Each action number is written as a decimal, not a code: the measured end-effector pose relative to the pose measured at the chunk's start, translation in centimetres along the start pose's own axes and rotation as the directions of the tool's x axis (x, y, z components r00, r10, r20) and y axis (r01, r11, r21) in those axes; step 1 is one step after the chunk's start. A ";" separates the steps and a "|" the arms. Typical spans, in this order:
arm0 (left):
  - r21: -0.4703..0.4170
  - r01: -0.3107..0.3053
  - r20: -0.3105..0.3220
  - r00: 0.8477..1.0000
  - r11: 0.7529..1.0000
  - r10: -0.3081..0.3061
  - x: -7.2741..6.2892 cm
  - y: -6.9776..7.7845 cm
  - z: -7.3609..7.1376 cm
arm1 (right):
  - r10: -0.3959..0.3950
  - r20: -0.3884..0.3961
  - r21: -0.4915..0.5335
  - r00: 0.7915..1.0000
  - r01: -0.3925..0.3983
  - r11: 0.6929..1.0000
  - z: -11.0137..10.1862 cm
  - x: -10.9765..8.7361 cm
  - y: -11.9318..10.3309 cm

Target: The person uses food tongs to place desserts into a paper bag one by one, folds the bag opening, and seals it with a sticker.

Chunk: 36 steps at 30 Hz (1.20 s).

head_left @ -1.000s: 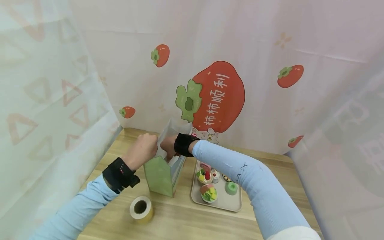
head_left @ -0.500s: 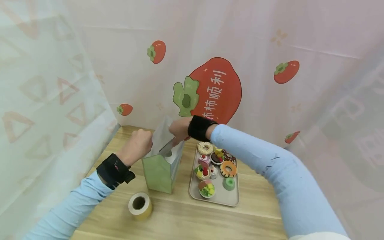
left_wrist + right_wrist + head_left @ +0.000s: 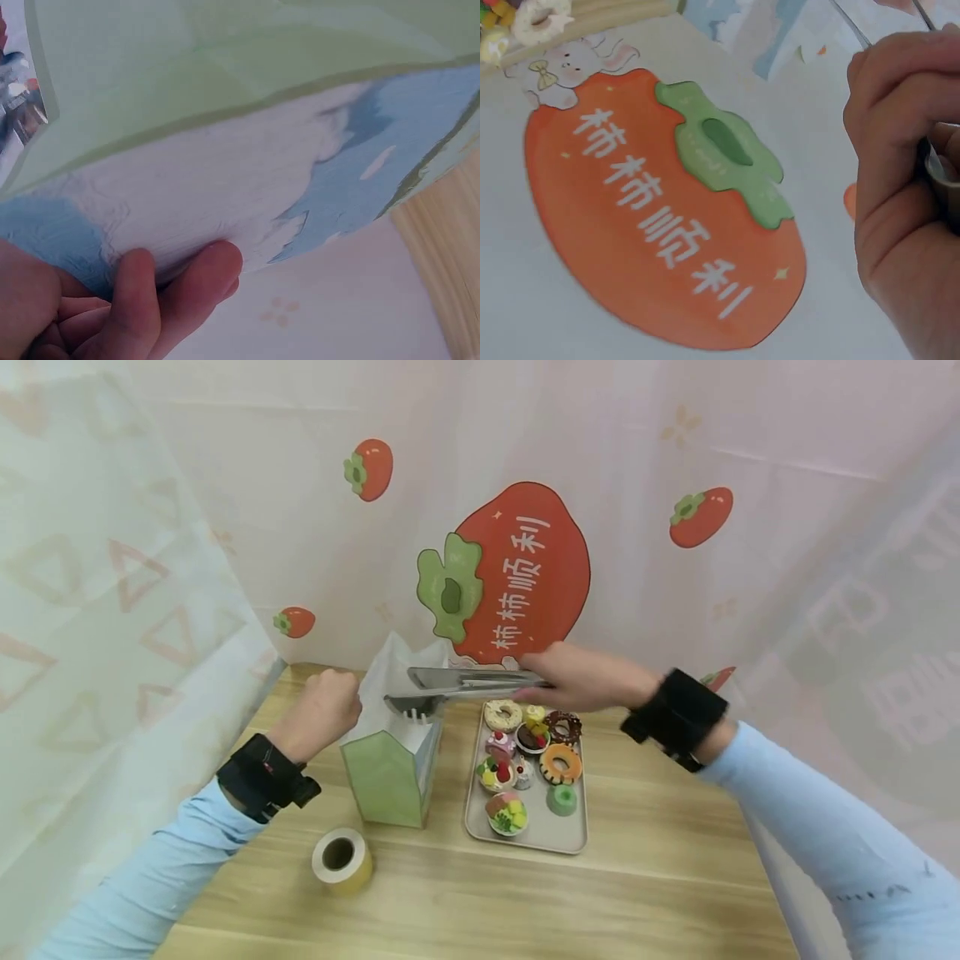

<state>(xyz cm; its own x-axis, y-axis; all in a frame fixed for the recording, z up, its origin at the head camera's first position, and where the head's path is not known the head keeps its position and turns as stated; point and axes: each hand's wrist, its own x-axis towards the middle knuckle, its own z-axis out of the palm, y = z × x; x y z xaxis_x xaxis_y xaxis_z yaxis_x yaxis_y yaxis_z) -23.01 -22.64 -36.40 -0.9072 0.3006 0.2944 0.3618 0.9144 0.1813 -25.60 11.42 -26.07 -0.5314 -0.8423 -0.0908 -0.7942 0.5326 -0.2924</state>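
My left hand (image 3: 318, 714) holds the upper left edge of a green, blue and white paper bag (image 3: 382, 785), which stands upright with its mouth up. In the left wrist view, curled fingers (image 3: 202, 277) lie against the bag's painted side (image 3: 225, 180). My right hand (image 3: 581, 677) grips metal tongs (image 3: 480, 681) at the handle end. Pointing left, the tongs hover at the bag's mouth, their two arms apart at the tips and nothing visible between them. The right wrist view has the right hand (image 3: 907, 165) curled round the handle. The bag's inside is mostly hidden.
Right of the bag is a grey tray (image 3: 558, 837) with several toy pastries, among them an orange ring doughnut (image 3: 551, 767) and a green cake (image 3: 562, 800). A tape roll (image 3: 341, 862) stands in front of the bag. Printed curtains (image 3: 622, 593) enclose the wooden table (image 3: 480, 902).
My right hand has lifted out of the bag and moved right, bringing the tongs into view. More of the tray now shows. The left hand stays at the bag's edge.
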 end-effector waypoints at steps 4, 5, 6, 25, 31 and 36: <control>-0.002 0.005 0.008 1.000 1.000 -0.005 0.1 -0.2 0.0 | 0.042 -0.135 0.067 0.990 -0.033 0.997 2.4 -4.1 0.6; -0.005 0.007 0.008 1.000 1.000 -0.007 0.1 -0.2 0.1 | 0.061 -0.162 0.083 0.985 -0.048 0.995 3.1 -5.1 0.6; -0.008 0.007 0.007 1.000 1.000 -0.007 0.1 -0.2 0.1 | 0.071 -0.197 0.091 0.978 -0.054 0.994 3.8 -6.0 0.7; -0.027 0.001 0.000 1.000 1.000 -0.001 0.0 -0.2 0.2 | 0.422 -0.333 0.338 0.843 -0.311 0.888 16.9 -16.2 0.7; -0.025 -0.009 -0.001 1.000 1.000 0.009 0.0 -0.2 0.2 | 0.472 -0.295 0.404 0.830 -0.340 0.849 21.3 -17.2 1.1; -0.020 0.000 0.005 1.000 1.000 0.000 0.2 -0.2 0.2 | 0.513 -0.218 0.459 0.830 -0.377 0.805 24.2 -17.3 1.7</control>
<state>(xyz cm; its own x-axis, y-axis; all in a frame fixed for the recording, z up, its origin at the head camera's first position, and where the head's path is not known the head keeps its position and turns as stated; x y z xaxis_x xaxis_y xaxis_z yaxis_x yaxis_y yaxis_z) -23.34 -22.70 -36.52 -0.9081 0.3023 0.2897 0.3662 0.9088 0.1997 -10.64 24.88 -48.02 -0.9129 -0.4078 -0.0183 -0.3034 0.7079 -0.6379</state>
